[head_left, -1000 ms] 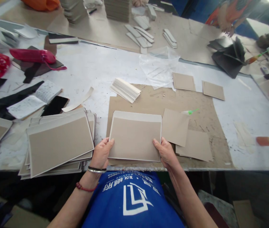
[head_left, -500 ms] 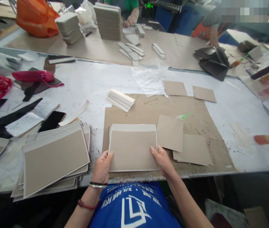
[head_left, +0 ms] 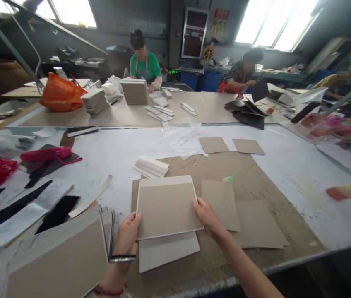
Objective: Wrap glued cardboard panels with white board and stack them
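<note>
A brown cardboard panel [head_left: 165, 211] with a pale border is held between my two hands. My left hand [head_left: 128, 231] pinches its left edge, and my right hand [head_left: 207, 216] grips the lower right side. Beneath its near edge, another pale board [head_left: 169, 250] pokes out over the brown work mat [head_left: 212, 260]. Right of my right hand lie two plain cardboard pieces, one upright piece [head_left: 219, 203] and one nearer the edge [head_left: 260, 225]. A pile of similar bordered panels [head_left: 60, 256] sits by my left forearm. Behind the held panel is a bundle of white strips [head_left: 151, 166].
At left are an open notebook [head_left: 29, 217], a black phone [head_left: 58, 214] and a pink pouch [head_left: 45, 154]. A glue bottle [head_left: 344, 192] lies at right. Across the table, co-workers [head_left: 146, 66] work near board stacks [head_left: 134, 93] and an orange bag [head_left: 60, 93].
The held panel has lifted and tilted, uncovering a pale board below it. My view has swung upward, bringing the co-workers and windows into sight.
</note>
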Demonstrator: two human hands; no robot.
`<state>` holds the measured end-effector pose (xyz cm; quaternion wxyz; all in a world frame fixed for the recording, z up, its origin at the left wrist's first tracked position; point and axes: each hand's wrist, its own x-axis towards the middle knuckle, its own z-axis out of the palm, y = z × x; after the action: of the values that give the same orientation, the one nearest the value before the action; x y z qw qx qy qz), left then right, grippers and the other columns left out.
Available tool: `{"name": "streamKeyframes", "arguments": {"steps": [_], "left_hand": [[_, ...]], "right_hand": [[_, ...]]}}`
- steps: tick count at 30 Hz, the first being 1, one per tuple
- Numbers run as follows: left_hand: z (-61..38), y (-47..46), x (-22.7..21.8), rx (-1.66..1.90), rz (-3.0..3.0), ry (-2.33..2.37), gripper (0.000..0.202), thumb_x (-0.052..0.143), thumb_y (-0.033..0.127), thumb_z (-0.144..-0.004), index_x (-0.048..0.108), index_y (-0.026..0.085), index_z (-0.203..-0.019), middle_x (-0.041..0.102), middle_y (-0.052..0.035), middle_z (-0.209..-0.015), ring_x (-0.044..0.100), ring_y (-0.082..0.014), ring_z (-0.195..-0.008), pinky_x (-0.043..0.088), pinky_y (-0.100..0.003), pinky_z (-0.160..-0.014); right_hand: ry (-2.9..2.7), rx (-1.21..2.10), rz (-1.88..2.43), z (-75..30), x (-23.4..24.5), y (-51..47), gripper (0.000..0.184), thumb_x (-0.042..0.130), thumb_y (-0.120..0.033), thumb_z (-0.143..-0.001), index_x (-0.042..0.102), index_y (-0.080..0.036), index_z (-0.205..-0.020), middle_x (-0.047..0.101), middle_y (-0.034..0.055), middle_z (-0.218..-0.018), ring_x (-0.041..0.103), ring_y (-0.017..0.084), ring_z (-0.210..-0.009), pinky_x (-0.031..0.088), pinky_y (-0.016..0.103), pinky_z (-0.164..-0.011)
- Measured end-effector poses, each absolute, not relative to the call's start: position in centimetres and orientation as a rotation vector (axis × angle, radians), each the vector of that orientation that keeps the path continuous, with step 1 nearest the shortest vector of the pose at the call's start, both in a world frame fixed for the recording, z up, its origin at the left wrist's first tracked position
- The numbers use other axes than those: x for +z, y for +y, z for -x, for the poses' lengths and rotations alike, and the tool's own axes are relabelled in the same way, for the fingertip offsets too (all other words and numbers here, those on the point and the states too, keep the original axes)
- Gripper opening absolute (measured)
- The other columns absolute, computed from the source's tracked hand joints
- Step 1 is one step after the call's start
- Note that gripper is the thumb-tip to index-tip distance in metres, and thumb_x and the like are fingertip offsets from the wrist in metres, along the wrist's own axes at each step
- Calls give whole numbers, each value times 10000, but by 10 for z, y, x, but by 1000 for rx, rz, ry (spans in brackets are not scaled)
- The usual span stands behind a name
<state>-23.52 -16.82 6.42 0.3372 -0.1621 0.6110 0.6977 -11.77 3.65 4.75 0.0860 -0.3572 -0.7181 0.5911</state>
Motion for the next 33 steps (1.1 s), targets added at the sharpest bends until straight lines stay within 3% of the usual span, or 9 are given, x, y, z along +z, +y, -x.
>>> {"name": "streamKeyframes", "arguments": {"steps": [4,7,11,14,17,23,25,28,33], "left_hand": [[285,-151,79,1818,249,2132,438,524,283,-694,507,145,-1109,577,-116,-1110,509,-240,-1077,395,-382,-923],[292,-159,62,1537,86,2566,493,504,307,-667,492,166,-1139,488,-124,-1226,448,-278,-1136,350,-433,-958],[266,-186,8,1299,96,2379,227,481,239,-591,613,188,-768,607,-82,-1043,504,-280,-1065,351,-423,-955],[236,-199,-27,1249,53,2217,75,459,216,-537,531,199,-521,638,-59,-985,519,-276,-1040,318,-411,-982],[208,-194,-33,1255,-51,2114,64,445,229,-501,456,203,-443,653,-36,-919,523,-282,-1019,301,-428,-986],[167,-140,13,1325,-174,1998,102,472,280,-477,441,195,-429,644,-63,-845,541,-293,-966,346,-443,-941],[157,-118,30,1383,-232,1950,131,499,295,-500,536,191,-570,635,-71,-871,554,-276,-947,392,-424,-894],[143,-87,45,1416,-342,1914,343,524,307,-521,580,181,-835,621,-82,-931,580,-250,-903,445,-388,-808],[123,-46,41,1336,-394,1917,276,505,313,-531,591,168,-749,640,-79,-808,594,-247,-832,455,-381,-785]], "right_hand": [[-2205,1368,1069,140,67,54,414,401,-360,-777,499,-128,-1106,605,116,-1003,558,189,-924,411,296,-825],[-2220,1216,1073,121,56,49,316,382,-250,-756,534,-136,-1009,608,112,-956,557,178,-891,409,278,-812],[-2245,1136,1261,73,22,34,223,328,-111,-667,533,-181,-720,608,67,-760,554,158,-741,407,249,-692],[-2277,1188,1404,38,5,23,208,307,-88,-638,464,-202,-562,550,18,-579,512,139,-593,364,235,-586],[-2228,1229,1434,13,-3,15,205,306,-69,-611,435,-202,-523,514,-4,-537,492,122,-565,339,216,-563],[-2133,1274,1457,-15,-6,16,202,313,-68,-595,453,-200,-534,506,-17,-538,488,114,-567,343,205,-575],[-2118,1292,1442,-23,-3,20,203,313,-75,-597,459,-202,-538,510,-18,-544,490,117,-573,347,208,-579],[-2092,1295,1426,-36,1,29,206,311,-90,-602,468,-208,-540,513,-15,-551,494,125,-582,353,218,-585],[-2045,1276,1440,-57,2,61,201,306,-111,-597,465,-215,-530,510,-15,-534,496,133,-573,355,228,-579]]}}
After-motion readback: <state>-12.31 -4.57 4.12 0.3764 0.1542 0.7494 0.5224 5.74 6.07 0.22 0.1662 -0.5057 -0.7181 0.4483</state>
